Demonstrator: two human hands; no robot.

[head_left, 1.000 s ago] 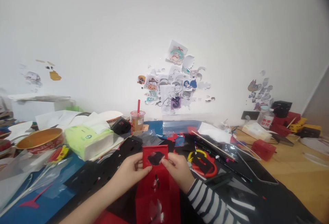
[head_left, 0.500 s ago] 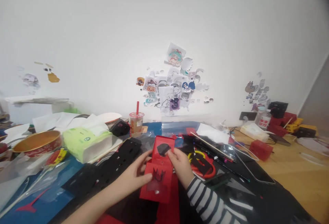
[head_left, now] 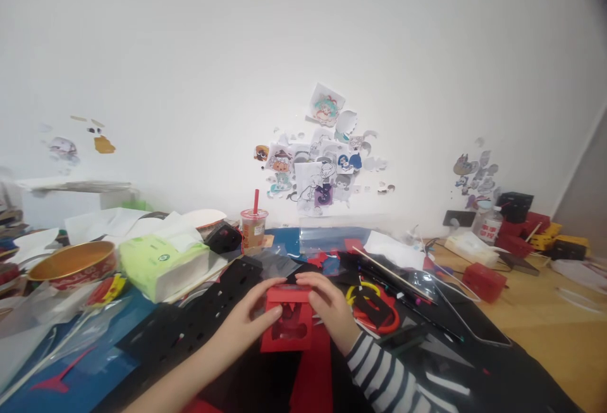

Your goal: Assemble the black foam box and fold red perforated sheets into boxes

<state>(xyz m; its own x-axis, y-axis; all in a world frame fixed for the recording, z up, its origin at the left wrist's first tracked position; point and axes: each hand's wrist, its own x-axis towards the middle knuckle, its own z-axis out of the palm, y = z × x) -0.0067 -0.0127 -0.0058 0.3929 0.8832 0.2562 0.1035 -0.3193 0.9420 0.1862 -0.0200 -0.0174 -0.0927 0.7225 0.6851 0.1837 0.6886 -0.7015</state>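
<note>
A small red paper box (head_left: 287, 342) with cut-out openings in its front is held between my two hands. My left hand (head_left: 250, 313) grips its left side, with the thumb on the front and the fingers over the top edge. On the right side, my right hand (head_left: 336, 310) curls its fingers over the top, its thumb against the upper right front. Under the box runs a red paper strip (head_left: 310, 380) on the black sheet. A looped yellow and red object (head_left: 392, 318), possibly scissor handles, lies just right of my right hand.
A cup with a red straw (head_left: 253, 228) stands by the wall. At left are a green tissue pack (head_left: 154, 267) and a gold-and-red bowl (head_left: 71, 267). Thin sticks (head_left: 396, 276), a phone (head_left: 477, 312) and a red box (head_left: 484, 281) lie at right.
The box's upper flap stood raised behind the front panel; it is now folded down and the box looks closed. My right hand has shifted to the top edge.
</note>
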